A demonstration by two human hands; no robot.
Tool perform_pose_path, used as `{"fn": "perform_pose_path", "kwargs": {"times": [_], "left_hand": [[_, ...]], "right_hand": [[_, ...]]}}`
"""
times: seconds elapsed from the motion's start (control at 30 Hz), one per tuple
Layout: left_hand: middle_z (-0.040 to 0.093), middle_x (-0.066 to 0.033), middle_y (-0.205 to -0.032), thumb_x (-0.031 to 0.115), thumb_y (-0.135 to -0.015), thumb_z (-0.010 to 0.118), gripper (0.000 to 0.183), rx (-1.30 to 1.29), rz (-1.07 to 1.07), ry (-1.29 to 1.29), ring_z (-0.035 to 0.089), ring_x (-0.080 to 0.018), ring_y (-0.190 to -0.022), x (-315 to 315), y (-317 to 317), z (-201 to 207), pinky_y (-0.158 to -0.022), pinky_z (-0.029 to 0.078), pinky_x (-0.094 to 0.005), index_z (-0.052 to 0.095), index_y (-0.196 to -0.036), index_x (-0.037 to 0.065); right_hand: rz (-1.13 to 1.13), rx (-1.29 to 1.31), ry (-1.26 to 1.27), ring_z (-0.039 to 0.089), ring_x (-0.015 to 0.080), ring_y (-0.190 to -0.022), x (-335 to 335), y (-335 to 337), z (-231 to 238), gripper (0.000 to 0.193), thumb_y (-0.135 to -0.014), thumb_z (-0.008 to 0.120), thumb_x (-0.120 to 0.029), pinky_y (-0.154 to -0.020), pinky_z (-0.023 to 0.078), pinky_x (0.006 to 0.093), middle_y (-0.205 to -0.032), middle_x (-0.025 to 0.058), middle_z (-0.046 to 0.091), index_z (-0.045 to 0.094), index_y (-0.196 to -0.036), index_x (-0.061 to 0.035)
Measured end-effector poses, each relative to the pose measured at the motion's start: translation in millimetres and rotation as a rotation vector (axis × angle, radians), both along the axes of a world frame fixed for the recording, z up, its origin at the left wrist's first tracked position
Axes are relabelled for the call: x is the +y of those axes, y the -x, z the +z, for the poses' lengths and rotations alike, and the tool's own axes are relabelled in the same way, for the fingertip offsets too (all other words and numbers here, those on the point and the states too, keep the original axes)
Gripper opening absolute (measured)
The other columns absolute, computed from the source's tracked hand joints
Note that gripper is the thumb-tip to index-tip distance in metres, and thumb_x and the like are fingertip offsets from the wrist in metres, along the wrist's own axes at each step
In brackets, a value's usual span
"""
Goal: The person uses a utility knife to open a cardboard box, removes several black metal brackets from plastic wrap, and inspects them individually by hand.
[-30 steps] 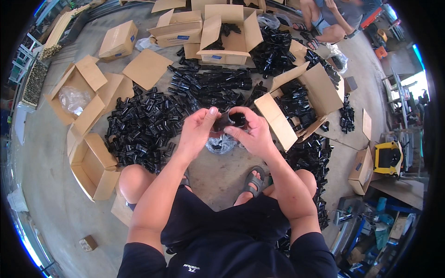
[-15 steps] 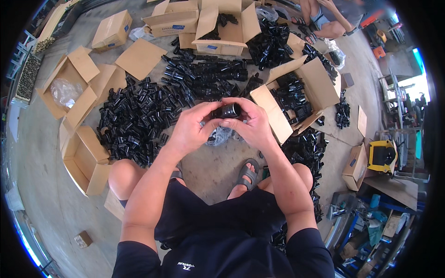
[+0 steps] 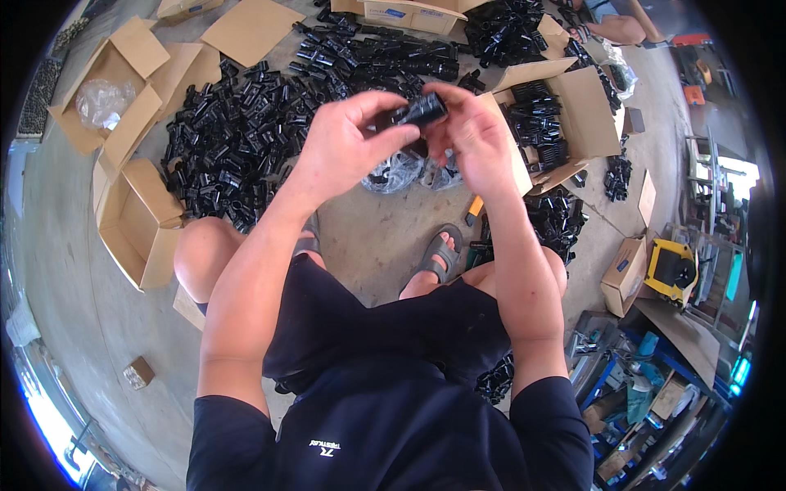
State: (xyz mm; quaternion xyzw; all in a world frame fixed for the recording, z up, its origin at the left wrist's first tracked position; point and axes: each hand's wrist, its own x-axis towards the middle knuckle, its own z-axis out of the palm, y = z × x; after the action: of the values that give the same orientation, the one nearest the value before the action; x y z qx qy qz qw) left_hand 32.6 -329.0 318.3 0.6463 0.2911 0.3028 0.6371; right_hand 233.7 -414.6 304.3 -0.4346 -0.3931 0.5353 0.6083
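Bare concrete floor (image 3: 393,237), workshop setting, seen from above. At 9–10 o'clock: open cardboard boxes (image 3: 135,209), one holding a clear plastic bag (image 3: 102,98). At 11–12 o'clock: wide heap of black plastic parts (image 3: 246,135) spread over the floor, touching the box flaps. At 1–2 o'clock: another open carton (image 3: 565,114) packed with the same black parts, more loose ones just beside it. At 3–4 o'clock: small closed box (image 3: 624,274), yellow tool case (image 3: 673,266), cluttered shelving beyond. Centre: crumpled clear bags (image 3: 405,172) on the floor, grey sandal (image 3: 438,250) below them. Seated, knees apart, both forearms rising from 6 o'clock and meeting at 12. Left hand (image 3: 348,143) raised, palm inward, fingers curled and pinching one end of a black cylindrical part (image 3: 413,110). Right hand (image 3: 475,135) opposite, just beside, fingers (image 3: 449,92) bent over the other end of the same part, thumb underneath. Part held between both hands, roughly horizontal, well above the floor heap, at 12 o'clock from picture centre. Exact contact under the right fingers hidden.
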Motion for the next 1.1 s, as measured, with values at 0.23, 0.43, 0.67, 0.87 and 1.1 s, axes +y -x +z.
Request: {"fn": "perform_pose_path", "kwargs": {"times": [0.23, 0.43, 0.67, 0.87, 1.1], "left_hand": [[0.076, -0.0094, -0.109, 0.015, -0.098, 0.072, 0.027, -0.262, 0.334, 0.183, 0.071, -0.0123, -0.096, 19, 24, 32, -0.083, 0.059, -0.0283, 0.069, -0.12, -0.001], [0.076, -0.0074, -0.099, 0.017, -0.092, 0.081, 0.038, -0.439, 0.529, 0.309, 0.071, -0.0107, -0.086, 28, 46, 35, -0.077, 0.061, -0.028, 0.068, -0.117, -0.007], [0.075, -0.0123, -0.109, 0.016, -0.096, 0.074, 0.03, -0.445, 0.602, 0.337, 0.072, -0.0153, -0.097, 35, 60, 27, -0.082, 0.061, -0.0327, 0.069, -0.12, -0.004], [0.076, -0.0115, -0.108, 0.015, -0.095, 0.076, 0.033, -0.439, 0.599, 0.352, 0.072, -0.0137, -0.095, 30, 53, 25, -0.083, 0.06, -0.0305, 0.068, -0.12, -0.004], [0.076, -0.0108, -0.108, 0.013, -0.094, 0.077, 0.035, -0.421, 0.575, 0.355, 0.071, -0.0111, -0.093, 27, 44, 25, -0.082, 0.059, -0.0278, 0.067, -0.121, -0.006]], "right_hand": [[-0.09, -0.888, 0.473, 0.066, 0.0132, -0.073, 44, -1, -123, 0.03, -0.099, 0.068, -0.031, -0.065, 0.054, 0.0317, -0.082, 0.0059, 0.072, 0.074, -0.106, -0.0028], [0.253, -1.439, 0.569, 0.072, 0.0398, -0.096, 24, 21, -273, 0.023, -0.093, 0.063, -0.027, -0.085, 0.057, 0.0499, -0.098, 0.0195, 0.075, 0.076, -0.096, -0.008], [0.214, -1.547, 0.678, 0.072, 0.0359, -0.102, 5, 66, -296, 0.024, -0.094, 0.066, -0.028, -0.087, 0.057, 0.0471, -0.109, 0.0184, 0.073, 0.071, -0.101, -0.0061], [0.146, -1.515, 0.767, 0.072, 0.0369, -0.102, 6, 89, -297, 0.03, -0.093, 0.07, -0.031, -0.089, 0.057, 0.0471, -0.109, 0.0171, 0.073, 0.068, -0.107, -0.0048], [0.184, -1.532, 0.716, 0.073, 0.037, -0.098, 3, 80, -312, 0.026, -0.093, 0.07, -0.027, -0.086, 0.057, 0.0469, -0.107, 0.017, 0.074, 0.068, -0.108, -0.006]]}}
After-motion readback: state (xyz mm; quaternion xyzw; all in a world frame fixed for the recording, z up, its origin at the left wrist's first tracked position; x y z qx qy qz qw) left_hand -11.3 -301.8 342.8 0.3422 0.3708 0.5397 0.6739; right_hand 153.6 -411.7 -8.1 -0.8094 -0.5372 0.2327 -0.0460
